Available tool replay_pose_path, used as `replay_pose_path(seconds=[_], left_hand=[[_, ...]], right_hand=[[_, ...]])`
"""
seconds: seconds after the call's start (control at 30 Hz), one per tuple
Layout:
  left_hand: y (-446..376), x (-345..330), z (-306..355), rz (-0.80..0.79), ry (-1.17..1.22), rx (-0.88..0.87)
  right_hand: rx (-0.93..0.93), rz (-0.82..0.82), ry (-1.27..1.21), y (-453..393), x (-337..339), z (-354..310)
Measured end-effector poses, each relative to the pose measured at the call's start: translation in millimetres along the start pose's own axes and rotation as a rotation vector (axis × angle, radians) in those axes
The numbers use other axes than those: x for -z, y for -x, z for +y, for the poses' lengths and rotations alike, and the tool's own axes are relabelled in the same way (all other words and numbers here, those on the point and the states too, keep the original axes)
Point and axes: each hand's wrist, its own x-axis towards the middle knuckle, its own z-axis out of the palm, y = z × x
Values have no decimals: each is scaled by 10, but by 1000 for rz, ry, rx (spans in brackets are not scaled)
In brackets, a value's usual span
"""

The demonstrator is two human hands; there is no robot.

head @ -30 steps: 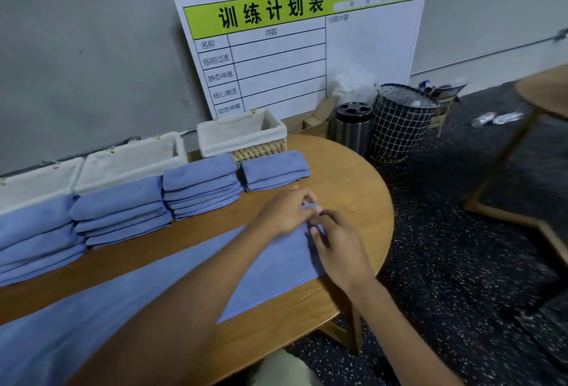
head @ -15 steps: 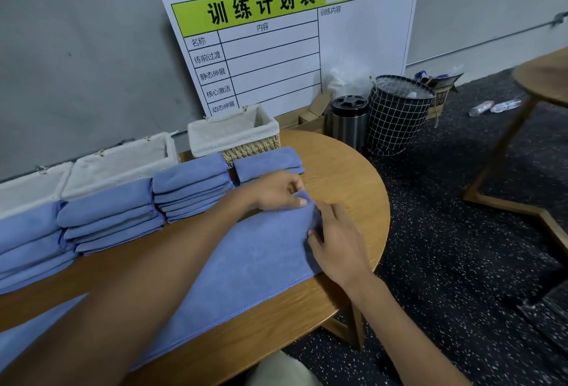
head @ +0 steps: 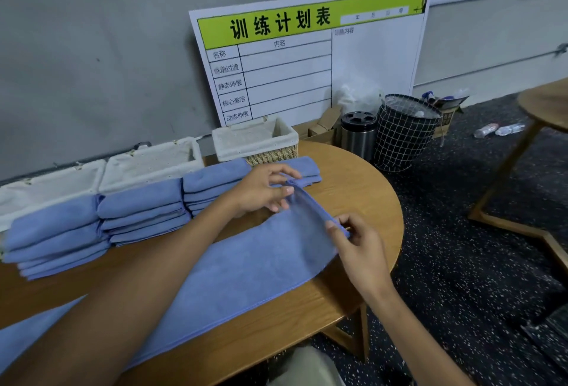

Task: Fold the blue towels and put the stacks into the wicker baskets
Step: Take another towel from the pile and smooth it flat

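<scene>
Folded blue towel stacks (head: 141,216) wait before the cloth-lined wicker baskets (head: 255,143), ready to load. Long blue towel (head: 239,265) flat on round wooden counter (head: 362,195). Your left hand (head: 264,190) and right hand (head: 359,247) each pinch an end corner, lifted, likely to fold.

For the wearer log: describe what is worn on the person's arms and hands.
Nothing is worn on either. The left hand and right hand are bare, with no gloves, rings, watch or bands visible. Both forearms are uncovered as far as the picture's edge; no sleeve shows.
</scene>
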Motion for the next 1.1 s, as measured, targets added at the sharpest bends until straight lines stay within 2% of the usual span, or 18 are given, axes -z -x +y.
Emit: replay_pose_path(seconds=[0.1,0.23,0.33,0.57,0.83,1.0,1.1], left_hand=[[359,226,-33,63,175,48],[1010,768,-159,110,533,98],[1584,1212,-292,192,628,171],[2797,2089,-557,381,470,181],[3699,2681,-847,539,342,210],[4028,2764,-1163,596,223,308],[4184,2684,-1454,606,10,399]], right_hand=[[55,-101,-46,140,-348,-268],[112,-232,-90,370,-1022,-605],[132,-339,-124,610,-1605,-820],[149,-517,-185,1269,-2845,-1292],[171,-655,-212,1811,-3796,-1472],[197,-750,-55,2124,-4216,-1310],[246,-924,131,2248,-4348,-1217]])
